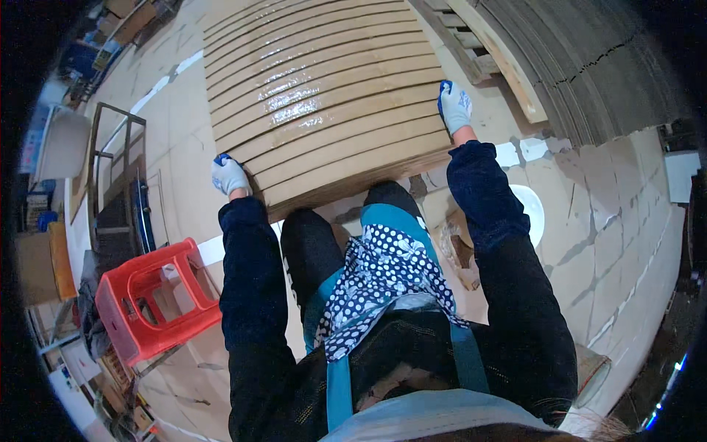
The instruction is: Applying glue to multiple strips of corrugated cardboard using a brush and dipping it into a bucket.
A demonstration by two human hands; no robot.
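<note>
A wide stack of brown cardboard sheets (331, 88) lies in front of me, fanned out so that each sheet's edge shows as a strip. Wet-looking shiny patches run along the middle strips. My left hand (230, 177), in a white and blue work glove, closes on the stack's near left edge. On the opposite side my right hand (455, 107), gloved the same way, grips the right edge a little farther from me. Both arms reach forward, spread about the stack's width. The fingertips are partly hidden at the edges.
A red plastic stool (158, 302) lies on its side at the left, near a dark metal frame (118, 162). Tall piled grey cardboard (582, 66) rests on a wooden pallet (508, 66) at the far right. A white round container (527, 214) stands behind my right forearm.
</note>
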